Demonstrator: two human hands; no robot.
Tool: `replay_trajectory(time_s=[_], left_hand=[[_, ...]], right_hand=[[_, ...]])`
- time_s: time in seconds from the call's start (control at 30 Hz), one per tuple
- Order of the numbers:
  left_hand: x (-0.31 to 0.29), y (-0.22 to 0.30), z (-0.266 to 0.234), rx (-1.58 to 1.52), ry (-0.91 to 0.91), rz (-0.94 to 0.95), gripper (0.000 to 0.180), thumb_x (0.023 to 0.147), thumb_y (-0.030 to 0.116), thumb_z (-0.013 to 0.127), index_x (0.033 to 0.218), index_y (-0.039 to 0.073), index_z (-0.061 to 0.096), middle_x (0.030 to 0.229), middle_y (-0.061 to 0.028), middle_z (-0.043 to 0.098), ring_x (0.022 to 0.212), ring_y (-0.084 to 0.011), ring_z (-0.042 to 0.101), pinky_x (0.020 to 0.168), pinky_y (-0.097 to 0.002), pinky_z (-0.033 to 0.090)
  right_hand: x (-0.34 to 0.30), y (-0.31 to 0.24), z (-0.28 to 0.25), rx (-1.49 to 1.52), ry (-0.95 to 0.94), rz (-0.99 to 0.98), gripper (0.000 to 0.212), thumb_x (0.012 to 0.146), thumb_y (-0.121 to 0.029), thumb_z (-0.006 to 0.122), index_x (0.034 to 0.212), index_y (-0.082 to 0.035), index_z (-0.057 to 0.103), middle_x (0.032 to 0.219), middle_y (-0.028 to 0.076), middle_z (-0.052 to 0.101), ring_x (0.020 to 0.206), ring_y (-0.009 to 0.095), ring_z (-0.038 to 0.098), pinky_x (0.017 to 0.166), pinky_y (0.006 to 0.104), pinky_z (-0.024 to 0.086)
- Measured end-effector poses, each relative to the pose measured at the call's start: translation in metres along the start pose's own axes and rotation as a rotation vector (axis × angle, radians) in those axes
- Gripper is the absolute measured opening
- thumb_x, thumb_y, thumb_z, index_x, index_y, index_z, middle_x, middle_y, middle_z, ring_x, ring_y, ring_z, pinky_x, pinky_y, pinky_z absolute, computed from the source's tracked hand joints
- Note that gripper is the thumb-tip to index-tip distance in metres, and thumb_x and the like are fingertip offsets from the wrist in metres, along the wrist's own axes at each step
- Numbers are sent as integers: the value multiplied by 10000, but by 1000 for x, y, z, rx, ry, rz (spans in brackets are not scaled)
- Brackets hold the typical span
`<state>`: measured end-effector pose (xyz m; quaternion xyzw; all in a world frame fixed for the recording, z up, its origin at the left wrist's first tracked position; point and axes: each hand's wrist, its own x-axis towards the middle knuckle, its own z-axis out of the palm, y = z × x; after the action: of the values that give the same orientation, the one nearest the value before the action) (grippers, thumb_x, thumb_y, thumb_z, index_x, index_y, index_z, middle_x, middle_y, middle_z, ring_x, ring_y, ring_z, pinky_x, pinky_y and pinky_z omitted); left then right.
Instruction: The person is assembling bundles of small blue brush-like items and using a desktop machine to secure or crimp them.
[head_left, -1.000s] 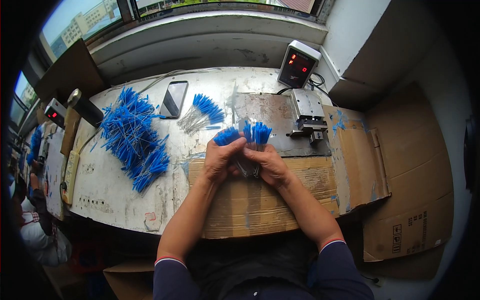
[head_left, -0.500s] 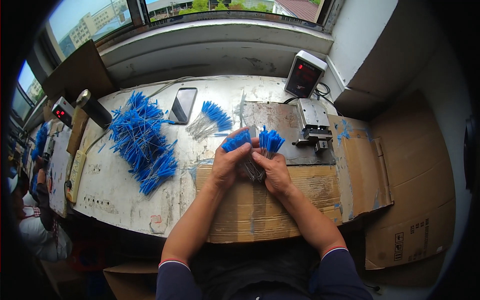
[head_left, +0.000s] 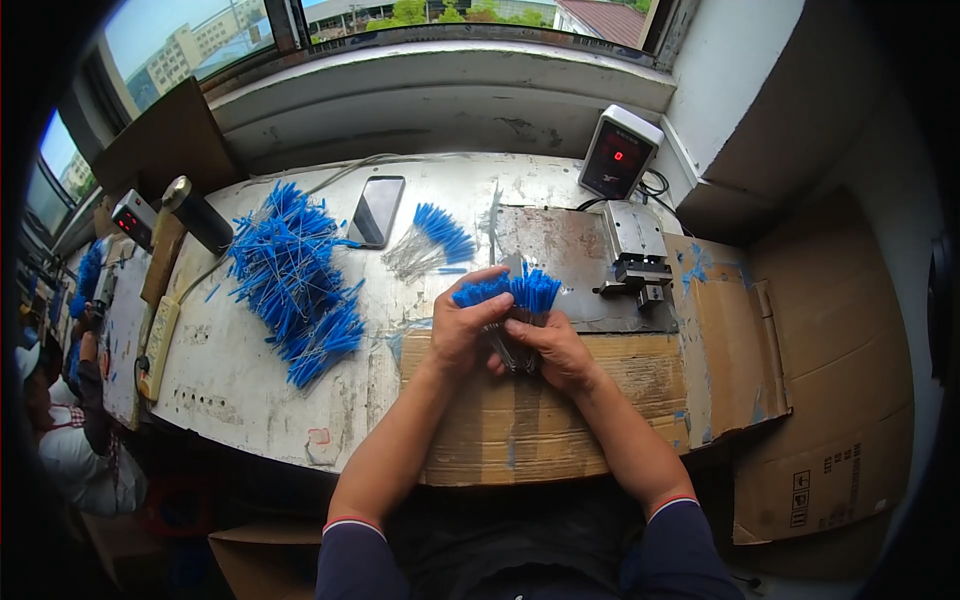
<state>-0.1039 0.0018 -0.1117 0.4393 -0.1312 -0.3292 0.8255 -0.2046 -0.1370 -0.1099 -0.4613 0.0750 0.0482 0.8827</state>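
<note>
Thin metal wire pieces with blue ends are gathered between my two hands above the cardboard mat. My left hand (head_left: 462,330) is closed round a bundle of blue-ended wires (head_left: 480,290), its fingers behind them. Beside it, my right hand (head_left: 560,352) grips a second bundle (head_left: 536,291), with the thumb pressed across the wires. The blue ends point up and away from me; the bare wire parts hang down between the palms. Both bundles touch side by side. Left of my hands lies a fanned group of the same wires (head_left: 440,235), and farther left a large tangled pile (head_left: 290,270).
A black phone (head_left: 378,212) lies behind the pile. At right stand a small metal fixture (head_left: 637,245) on a steel plate (head_left: 550,240) and a display box with red digits (head_left: 620,152). A dark cylinder (head_left: 197,215) and power strip (head_left: 159,345) are left; a co-worker (head_left: 90,440) sits beyond.
My hands have come together, so the two bundles, apart before, now meet. The right bundle has tipped lower toward the left one. The view has shifted slightly, and the display's digit differs.
</note>
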Motion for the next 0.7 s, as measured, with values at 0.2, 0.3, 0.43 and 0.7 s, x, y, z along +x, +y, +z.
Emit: replay_trajectory(time_s=[0.2, 0.3, 0.43, 0.7], left_hand=[[0, 4, 3, -30, -35, -7, 479, 861, 81, 763, 1303, -3, 598, 1012, -94, 698, 847, -162, 678, 749, -296, 577], [-3, 10, 4, -9, -77, -91, 452, 854, 115, 775, 1260, -8, 617, 1003, -88, 695, 849, -158, 676, 743, -301, 571], [-8, 11, 12, 49, -166, -149, 372, 858, 147, 772, 1142, -57, 646, 918, -111, 700, 726, -168, 680, 620, -293, 577], [-11, 15, 11, -99, -150, -141, 277, 878, 73, 739, 1112, -50, 658, 1000, -129, 716, 858, -199, 707, 773, -340, 593]], right_hand=[[-1, -7, 9, 39, -46, -5, 284, 994, -132, 593, 1217, 41, 559, 997, 175, 693, 800, 288, 738, 685, 380, 633], [-2, -9, 7, 52, -102, 35, 321, 981, -130, 614, 1257, 17, 541, 1047, 175, 686, 818, 300, 737, 709, 401, 638], [-3, -7, 4, 85, -256, 73, 387, 977, -136, 615, 1317, 13, 506, 1084, 182, 682, 825, 311, 735, 756, 427, 635], [-6, -10, 10, 138, -218, 80, 374, 1021, -197, 502, 1287, 65, 528, 1052, 252, 680, 896, 362, 724, 798, 425, 617]])
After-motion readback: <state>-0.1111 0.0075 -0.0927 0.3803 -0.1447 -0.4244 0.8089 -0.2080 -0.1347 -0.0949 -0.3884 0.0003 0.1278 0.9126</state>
